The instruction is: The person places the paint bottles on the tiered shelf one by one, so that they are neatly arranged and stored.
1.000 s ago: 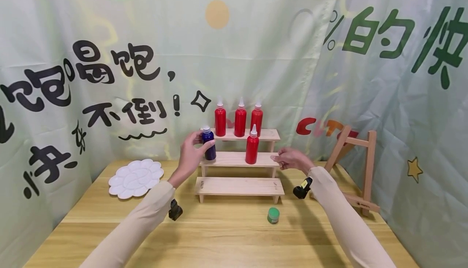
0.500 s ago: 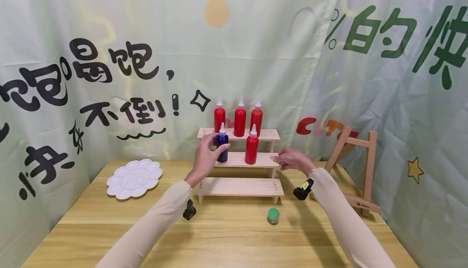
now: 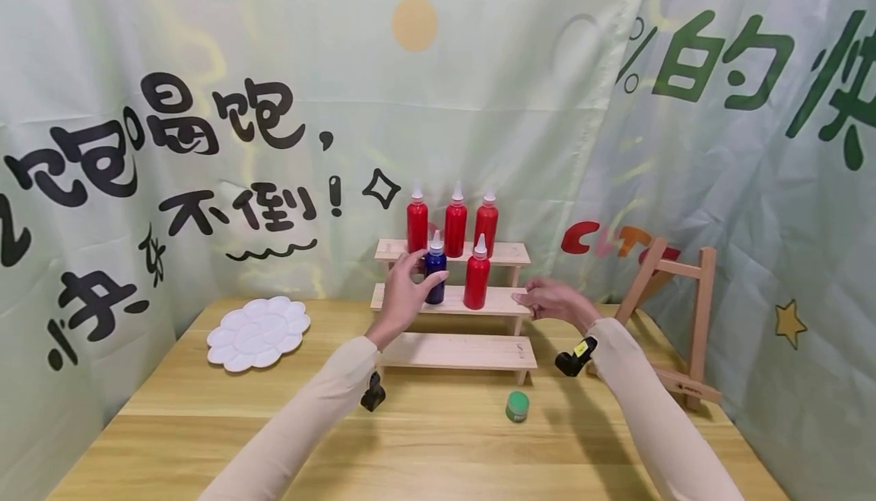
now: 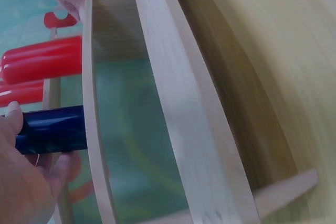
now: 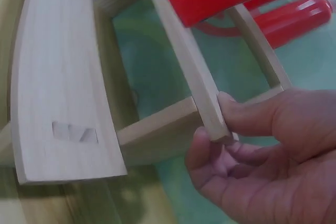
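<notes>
On the middle tier of a wooden step rack [image 3: 452, 350], my left hand [image 3: 404, 296] holds a dark blue squeeze bottle [image 3: 436, 274] with a white pointed cap. The bottle stands upright, its base right at the board in the left wrist view, thumb on one side and fingers on the other. A red squeeze bottle [image 3: 477, 282] stands to its right on the same tier. My right hand [image 3: 556, 302] pinches the right end of the middle board [image 5: 202, 90] between thumb and fingers. Up on the top tier stand three more red bottles [image 3: 455, 229], one partly behind the blue bottle.
A green-lidded jar [image 3: 518, 406] sits on the wooden table [image 3: 465, 455] in front of the rack. To the left lies a white flower-shaped palette [image 3: 258, 334]; at the right stands a wooden easel [image 3: 701, 311]. Printed cloth [image 3: 328, 68] hangs behind.
My left hand has brought the blue bottle rightward along the middle tier, closer to the red one. The right hand keeps its pinch on the board's end.
</notes>
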Available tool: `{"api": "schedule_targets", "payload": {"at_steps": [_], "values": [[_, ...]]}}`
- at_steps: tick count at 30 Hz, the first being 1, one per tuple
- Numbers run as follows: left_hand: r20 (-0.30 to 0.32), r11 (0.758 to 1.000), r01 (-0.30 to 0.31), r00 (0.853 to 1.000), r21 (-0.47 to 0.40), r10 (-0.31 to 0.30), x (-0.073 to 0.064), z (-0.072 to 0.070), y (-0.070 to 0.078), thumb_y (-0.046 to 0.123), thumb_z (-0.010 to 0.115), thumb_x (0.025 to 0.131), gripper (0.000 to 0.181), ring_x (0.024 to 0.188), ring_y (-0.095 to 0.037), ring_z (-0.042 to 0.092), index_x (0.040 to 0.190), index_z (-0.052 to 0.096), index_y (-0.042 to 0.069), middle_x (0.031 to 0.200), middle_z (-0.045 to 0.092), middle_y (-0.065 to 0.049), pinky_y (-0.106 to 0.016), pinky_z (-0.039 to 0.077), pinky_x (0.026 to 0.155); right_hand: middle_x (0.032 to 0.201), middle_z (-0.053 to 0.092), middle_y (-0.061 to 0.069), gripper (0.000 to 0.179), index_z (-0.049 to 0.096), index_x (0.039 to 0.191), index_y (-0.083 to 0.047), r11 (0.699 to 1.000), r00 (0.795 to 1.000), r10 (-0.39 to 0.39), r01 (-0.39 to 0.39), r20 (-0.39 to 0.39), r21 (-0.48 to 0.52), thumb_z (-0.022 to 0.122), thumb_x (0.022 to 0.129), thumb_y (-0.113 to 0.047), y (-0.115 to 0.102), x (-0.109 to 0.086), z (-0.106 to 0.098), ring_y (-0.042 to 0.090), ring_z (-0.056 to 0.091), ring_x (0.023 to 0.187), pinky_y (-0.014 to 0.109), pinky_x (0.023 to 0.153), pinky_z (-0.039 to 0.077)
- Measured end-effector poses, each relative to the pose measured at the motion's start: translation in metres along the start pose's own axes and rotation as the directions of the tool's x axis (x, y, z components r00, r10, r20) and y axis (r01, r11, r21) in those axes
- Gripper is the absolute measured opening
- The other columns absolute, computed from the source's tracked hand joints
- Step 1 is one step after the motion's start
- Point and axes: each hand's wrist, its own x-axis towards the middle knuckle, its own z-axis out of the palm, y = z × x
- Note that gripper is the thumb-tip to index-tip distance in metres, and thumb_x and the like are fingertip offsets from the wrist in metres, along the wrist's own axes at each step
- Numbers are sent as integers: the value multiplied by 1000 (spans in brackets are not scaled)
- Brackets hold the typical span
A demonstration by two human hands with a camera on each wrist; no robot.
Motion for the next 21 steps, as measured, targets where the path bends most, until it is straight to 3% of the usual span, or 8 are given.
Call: {"api": "schedule_targets", "payload": {"at_steps": [6,10,15,21], "values": [[19,1000,-4,1000,8,4,0,3,4,28,82,93,65,120,-33,64,148,57,4,127,62,-15,-48,55,106,84,48,2,21,43,108,2,999,999,-32,32,-1,37,57,108,-13,3,-3,0,14,51,75,27,71,51],[23,1000,-19,1000,2,19,1,1,2,27,83,92,64,118,-33,65,148,58,5,125,63,-15,-47,56,105,86,49,2,19,43,105,0,998,999,-52,53,-6,34,57,107,-13,3,-2,1,14,51,77,28,72,53],[23,999,-39,999,-3,39,4,1,-3,27,83,92,64,117,-32,66,148,59,6,127,63,-14,-46,56,104,92,48,3,21,44,111,2,996,997,-75,76,-16,41,57,107,-14,4,2,0,14,51,83,28,76,55],[26,999,-35,999,-12,36,5,2,-6,28,83,92,65,117,-33,66,148,58,6,127,63,-15,-47,56,104,94,47,3,21,43,113,1,997,998,-63,64,-27,42,57,107,-15,5,3,1,14,51,85,30,80,56]]}}
